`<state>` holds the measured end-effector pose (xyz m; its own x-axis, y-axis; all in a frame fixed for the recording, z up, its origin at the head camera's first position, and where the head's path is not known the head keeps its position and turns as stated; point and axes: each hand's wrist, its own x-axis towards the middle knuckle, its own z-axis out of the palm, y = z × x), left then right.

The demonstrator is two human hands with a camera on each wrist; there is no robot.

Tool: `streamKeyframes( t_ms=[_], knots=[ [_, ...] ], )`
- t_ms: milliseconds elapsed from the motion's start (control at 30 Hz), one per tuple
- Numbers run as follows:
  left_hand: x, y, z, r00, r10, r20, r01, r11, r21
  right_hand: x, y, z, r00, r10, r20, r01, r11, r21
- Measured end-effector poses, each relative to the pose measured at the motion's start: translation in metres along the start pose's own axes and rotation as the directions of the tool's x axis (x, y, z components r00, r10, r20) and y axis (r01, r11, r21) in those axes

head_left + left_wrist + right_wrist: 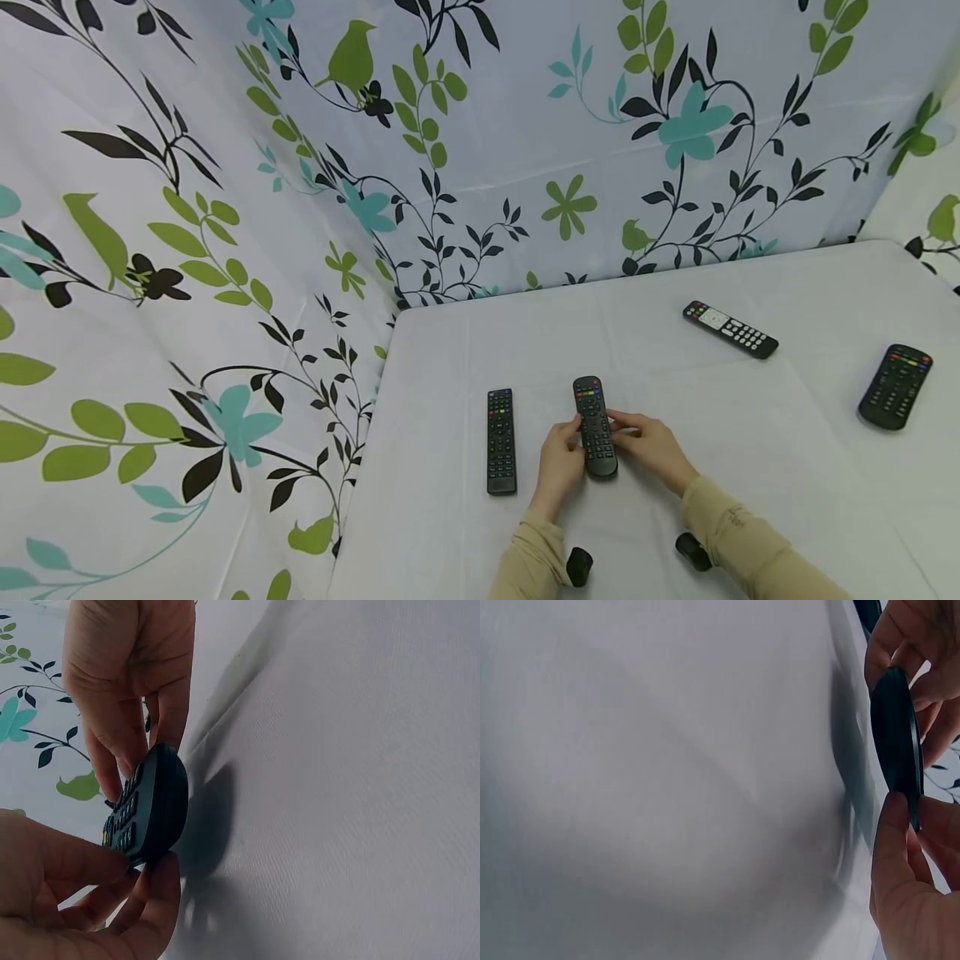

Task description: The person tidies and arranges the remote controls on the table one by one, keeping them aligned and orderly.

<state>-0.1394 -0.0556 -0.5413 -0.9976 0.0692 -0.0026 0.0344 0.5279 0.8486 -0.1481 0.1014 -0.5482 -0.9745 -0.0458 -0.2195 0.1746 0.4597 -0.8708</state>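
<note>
Both hands hold a black remote control (pixel 596 429) between them, its buttons facing up. On its left edge, the left hand (pixel 561 467) pinches it between thumb and fingers. From the opposite edge the right hand (pixel 652 446) grips it too. The left wrist view shows the near end of the remote (pixel 161 806) raised off the white cloth, with a shadow beside it. Its dark underside (pixel 896 731) appears in the right wrist view, between the fingertips of the two hands. A second, longer black remote (pixel 501 442) lies to the left of the left hand.
Farther back on the white-covered table (pixel 450 350) lies a slim remote with pale buttons (pixel 731 330). A wide black remote (pixel 896 387) lies at the far right. A curtain with leaves and birds (pixel 495 150) hangs behind and at the left.
</note>
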Motion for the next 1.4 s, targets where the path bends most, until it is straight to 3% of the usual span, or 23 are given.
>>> streamKeyframes(
  t_ms=[100, 133, 233, 567, 967, 1400],
  knots=[
    [0.000, -0.001, -0.003, 0.999, -0.045, -0.024, 0.046, 0.999, 0.023, 0.001, -0.004, 0.008, 1.000, -0.006, -0.011, 0.006, 1.000, 0.011],
    [0.001, -0.002, -0.004, 0.996, -0.087, -0.024, 0.088, 0.996, 0.021, 0.001, -0.005, 0.010, 1.000, -0.011, -0.013, 0.011, 1.000, 0.011],
    [0.002, -0.005, -0.007, 0.992, -0.113, -0.048, 0.115, 0.993, 0.034, 0.002, -0.007, 0.018, 1.000, -0.007, -0.018, 0.007, 1.000, 0.020],
    [-0.002, -0.015, -0.019, 0.987, -0.130, -0.091, 0.137, 0.987, 0.082, 0.002, -0.013, 0.041, 0.998, -0.042, -0.040, 0.043, 0.999, 0.021],
    [-0.008, -0.021, -0.026, 0.975, -0.162, -0.153, 0.175, 0.981, 0.081, 0.005, -0.016, 0.057, 0.999, -0.033, -0.006, 0.033, 0.999, 0.034],
    [-0.010, -0.023, -0.028, 0.977, -0.097, -0.192, 0.131, 0.977, 0.169, 0.005, -0.019, 0.063, 0.999, -0.033, -0.008, 0.033, 0.999, -0.011]
  ],
)
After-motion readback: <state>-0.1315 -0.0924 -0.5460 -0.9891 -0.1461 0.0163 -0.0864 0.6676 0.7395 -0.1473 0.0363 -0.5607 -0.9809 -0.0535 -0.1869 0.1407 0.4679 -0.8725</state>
